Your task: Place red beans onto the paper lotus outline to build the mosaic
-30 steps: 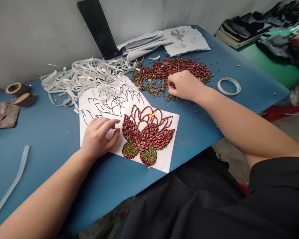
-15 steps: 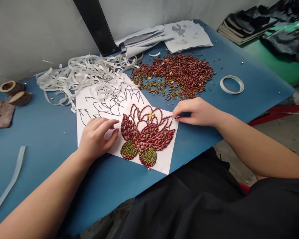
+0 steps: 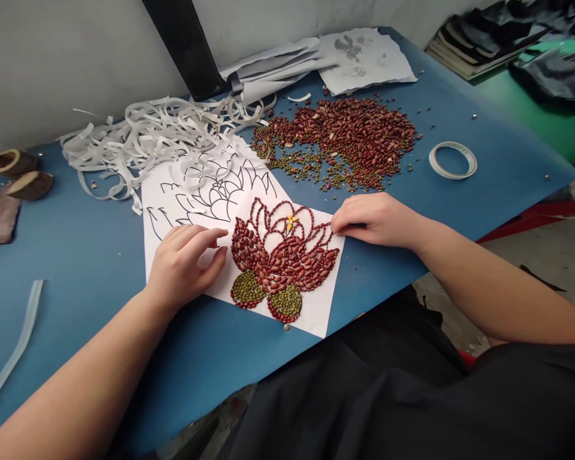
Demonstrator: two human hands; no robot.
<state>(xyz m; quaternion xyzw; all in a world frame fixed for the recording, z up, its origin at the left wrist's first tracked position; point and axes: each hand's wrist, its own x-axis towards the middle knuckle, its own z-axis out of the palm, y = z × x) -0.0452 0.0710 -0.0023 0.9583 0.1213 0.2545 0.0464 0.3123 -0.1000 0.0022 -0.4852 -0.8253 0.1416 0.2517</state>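
A white sheet (image 3: 314, 316) bearing a lotus shape made of red and green beans lies near the table's front edge. At its left edge is my left hand (image 3: 186, 262), thumb and index finger apart, with nothing seen between them. On the right, my right hand (image 3: 376, 220) has its fingers pinched at the sheet's upper right corner. Beneath the bean sheet and partly under my left hand lies another paper (image 3: 156, 191) with a black-line lotus drawing. A heap of red and green beans (image 3: 359, 131) is spread behind my right hand.
On the blue table (image 3: 86, 268) are a tangle of white strips (image 3: 148, 128), a tape roll (image 3: 453, 160), crumpled paper (image 3: 364, 61) and wooden pieces (image 3: 31, 185). A pale strip (image 3: 22, 338) lies at the left. A black post (image 3: 186, 51) stands at the back.
The view has shifted slightly, moving the far items outward. The fingers of my right hand have drawn closer together at the sheet's corner. My left hand stays nearly in place.
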